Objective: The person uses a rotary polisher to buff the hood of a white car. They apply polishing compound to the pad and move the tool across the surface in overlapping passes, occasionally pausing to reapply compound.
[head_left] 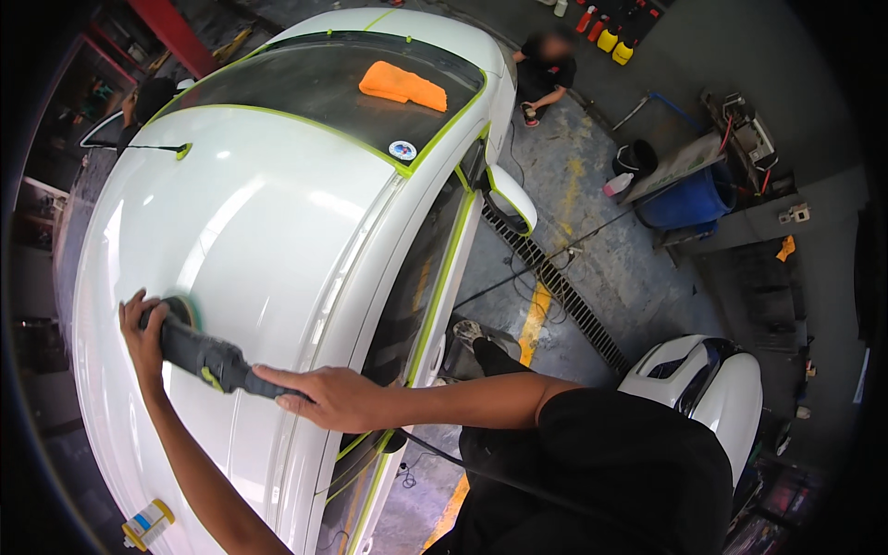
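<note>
A black car polisher (205, 355) rests with its round pad (192, 313) on the white car roof (250, 250). My right hand (340, 398) is wrapped round its rear handle, and the cord trails off past my body. At the front end, my left hand (141, 335) grips the polisher's head, fingers curled over it. The pad's underside is hidden against the paint. Green masking tape (277, 116) lines the windshield edge and the side window trim. On the dark windshield (296, 79) lies a folded orange cloth (403, 86).
A yellow-and-white bottle (148, 524) lies at the roof's lower left. The side mirror (510, 200) juts out near a floor drain grate (560, 287). Another person (546, 74) crouches by the car's front. A blue barrel (686, 199) and a white vehicle part (694, 379) stand to the right.
</note>
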{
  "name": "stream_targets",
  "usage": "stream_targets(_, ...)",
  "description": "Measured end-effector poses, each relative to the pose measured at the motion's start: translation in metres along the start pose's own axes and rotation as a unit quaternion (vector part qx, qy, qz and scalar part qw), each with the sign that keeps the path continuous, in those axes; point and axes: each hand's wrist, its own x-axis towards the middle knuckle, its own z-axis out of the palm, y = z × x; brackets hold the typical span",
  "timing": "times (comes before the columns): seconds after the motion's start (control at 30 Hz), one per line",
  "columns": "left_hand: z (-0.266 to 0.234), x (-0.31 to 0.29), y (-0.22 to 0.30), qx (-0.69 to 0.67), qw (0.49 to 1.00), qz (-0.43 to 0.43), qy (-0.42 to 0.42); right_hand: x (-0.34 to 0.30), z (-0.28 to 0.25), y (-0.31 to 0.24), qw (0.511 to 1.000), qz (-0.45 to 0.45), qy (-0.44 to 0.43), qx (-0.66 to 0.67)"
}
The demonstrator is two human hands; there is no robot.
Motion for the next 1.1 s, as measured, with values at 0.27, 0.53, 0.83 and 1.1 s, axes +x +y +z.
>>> stream_targets(0.27, -0.048, -0.125, -0.017, -0.003, 0.988, -0.144, 0.057, -0.012, 0.046, -0.001, 0.991, -0.047, -0.123, 0.023)
stream_targets(0.53, -0.026, -0.069, 0.019, -0.006, 0.996, -0.077, 0.035, -0.022, 0.006, 0.007, 0.996, -0.061, -0.058, -0.031)
stream_targets(0.83, 0.069, 0.11, 0.063, 0.001, 1.0, 0.021, -0.024, 0.002, -0.116, 0.034, 0.998, 0.006, 0.054, -0.007)
stream_targets(1.1, 0.161, 0.254, 0.119, -0.061, 0.991, 0.087, -0.085, 0.002, -0.191, 0.056, 0.982, 0.032, 0.177, 0.058)
